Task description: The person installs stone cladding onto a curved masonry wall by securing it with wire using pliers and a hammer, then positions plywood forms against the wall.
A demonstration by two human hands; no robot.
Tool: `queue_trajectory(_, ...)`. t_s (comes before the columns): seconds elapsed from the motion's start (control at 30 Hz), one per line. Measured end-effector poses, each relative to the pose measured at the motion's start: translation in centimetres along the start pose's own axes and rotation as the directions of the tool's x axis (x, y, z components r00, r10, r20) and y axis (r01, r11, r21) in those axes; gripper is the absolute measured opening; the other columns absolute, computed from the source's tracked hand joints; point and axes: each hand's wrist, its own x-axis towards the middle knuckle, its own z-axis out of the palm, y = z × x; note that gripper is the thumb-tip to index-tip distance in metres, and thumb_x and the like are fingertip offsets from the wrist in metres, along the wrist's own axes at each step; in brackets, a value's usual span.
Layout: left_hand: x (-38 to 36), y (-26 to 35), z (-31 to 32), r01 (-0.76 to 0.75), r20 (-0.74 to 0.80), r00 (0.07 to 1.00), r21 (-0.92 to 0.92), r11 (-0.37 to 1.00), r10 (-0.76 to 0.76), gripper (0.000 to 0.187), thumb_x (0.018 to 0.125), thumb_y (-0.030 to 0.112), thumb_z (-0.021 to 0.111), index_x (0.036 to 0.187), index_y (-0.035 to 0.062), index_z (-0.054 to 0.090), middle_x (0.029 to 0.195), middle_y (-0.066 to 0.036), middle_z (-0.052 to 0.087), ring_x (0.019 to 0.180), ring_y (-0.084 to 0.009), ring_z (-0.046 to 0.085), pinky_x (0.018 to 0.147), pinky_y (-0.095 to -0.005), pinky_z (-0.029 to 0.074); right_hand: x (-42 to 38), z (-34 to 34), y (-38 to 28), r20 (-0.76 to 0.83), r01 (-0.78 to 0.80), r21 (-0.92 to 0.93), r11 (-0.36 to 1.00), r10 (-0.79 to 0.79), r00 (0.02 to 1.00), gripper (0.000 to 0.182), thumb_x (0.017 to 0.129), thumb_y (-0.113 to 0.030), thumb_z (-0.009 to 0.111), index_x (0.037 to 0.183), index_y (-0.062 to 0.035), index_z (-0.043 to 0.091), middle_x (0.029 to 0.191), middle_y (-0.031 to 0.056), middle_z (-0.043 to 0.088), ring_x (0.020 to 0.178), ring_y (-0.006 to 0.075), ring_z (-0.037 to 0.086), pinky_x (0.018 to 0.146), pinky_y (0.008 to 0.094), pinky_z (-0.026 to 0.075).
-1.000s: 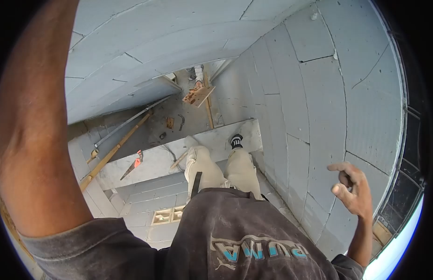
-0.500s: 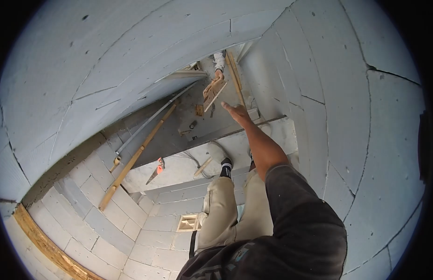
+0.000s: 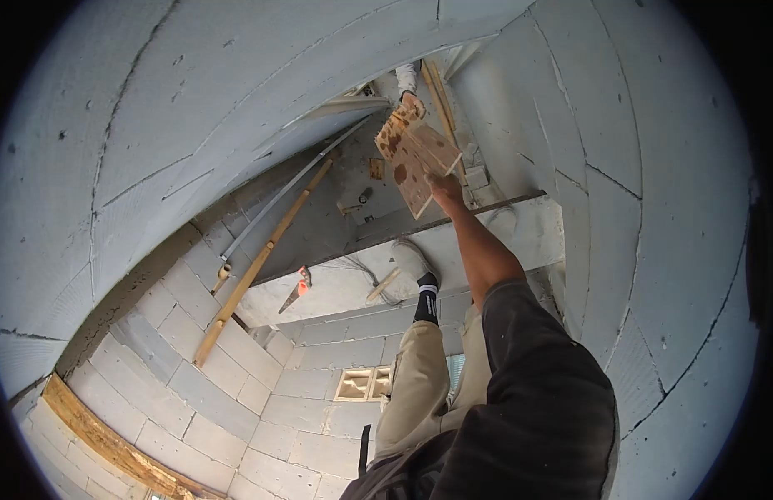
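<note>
My right hand (image 3: 446, 190) is closed on the near edge of a wooden board (image 3: 413, 162) with dark brown stains. The board hangs tilted over the floor below, and a second flat piece seems to lie against it; where they join I cannot make out. Another person's hand (image 3: 413, 104), in a light sleeve, holds the far end. My bare right arm stretches out past my legs. My left hand is outside the picture.
My shoe (image 3: 414, 258) rests on a pale ledge (image 3: 478, 250), near an orange-handled tool (image 3: 300, 285) and a cable. A long timber (image 3: 261, 262) and a metal pole (image 3: 295, 183) lean on the left. Block walls (image 3: 670, 208) curve around, with a cream frame (image 3: 353, 385) below.
The board has come closer, and my right hand, earlier stretched out with nothing in it, has taken hold of its near edge. The other person's hand still holds the far end.
</note>
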Motion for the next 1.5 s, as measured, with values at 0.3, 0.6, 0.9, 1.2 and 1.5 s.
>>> queue_trajectory(0.3,8.5,-2.9,-4.7,-0.043,-0.266,0.962,0.068,0.997,0.059,0.060,0.097,0.061,0.048,0.121,0.0102,0.066,0.128,-0.013,0.063,0.123,-0.0312,0.056,0.103,-0.0465,0.042,-27.9,-19.2,2.7,0.164,0.102,0.203,0.974,-0.136,0.977,0.045,0.090,-0.029,0.071,0.122,0.0020,0.064,0.109,0.0139,0.071,0.100,0.0227,0.066,0.090,0.0360,0.050)
queue_trajectory(0.6,22.9,-9.8,-14.0,-0.112,-0.766,0.607,0.183,0.977,0.213,0.060,0.097,0.062,0.047,0.124,0.0105,0.065,0.132,-0.013,0.062,0.127,-0.0313,0.054,0.105,-0.0461,0.041,-56.8,-32.5,-5.5,-0.063,0.171,0.118,0.978,-0.165,0.984,0.064,0.084,-0.048,0.076,0.119,0.0039,0.065,0.103,0.0180,0.072,0.099,0.0252,0.068,0.086,0.0388,0.053)
queue_trajectory(0.9,-3.5,6.0,4.3,0.700,0.771,0.533,-0.633,-0.331,-0.348,0.085,0.094,0.068,0.049,0.142,-0.0025,0.041,0.136,-0.024,0.052,0.125,-0.0321,0.051,0.104,-0.0445,0.041,-81.1,-38.9,-5.1,-0.635,0.543,0.275,0.794,-0.274,0.722,0.080,0.074,-0.045,0.086,0.126,0.0074,0.056,0.108,0.0205,0.068,0.103,0.0286,0.065,0.088,0.0421,0.052)
queue_trajectory(1.2,-2.4,24.6,-10.5,0.606,0.368,0.794,-0.548,-0.576,0.484,0.105,0.088,0.083,0.035,0.150,-0.0001,0.022,0.136,-0.022,0.048,0.120,-0.0303,0.054,0.094,-0.0455,0.050,-89.8,-39.3,-1.3,-0.932,0.789,-0.003,0.615,-0.287,0.220,0.091,0.069,-0.053,0.087,0.129,0.0065,0.053,0.121,0.0166,0.061,0.113,0.0271,0.058,0.097,0.0404,0.045)
queue_trajectory(1.5,9.3,26.8,-13.0,0.540,0.373,0.826,-0.739,-0.403,0.422,0.092,0.092,0.079,0.033,0.145,0.0047,0.040,0.118,-0.014,0.062,0.094,-0.0149,0.059,0.072,-0.0285,0.050,-86.0,-41.1,-4.6,-0.918,0.792,-0.193,0.579,-0.392,0.062,0.068,0.083,-0.041,0.081,0.126,0.0059,0.056,0.117,0.0158,0.064,0.109,0.0254,0.060,0.096,0.0389,0.046)
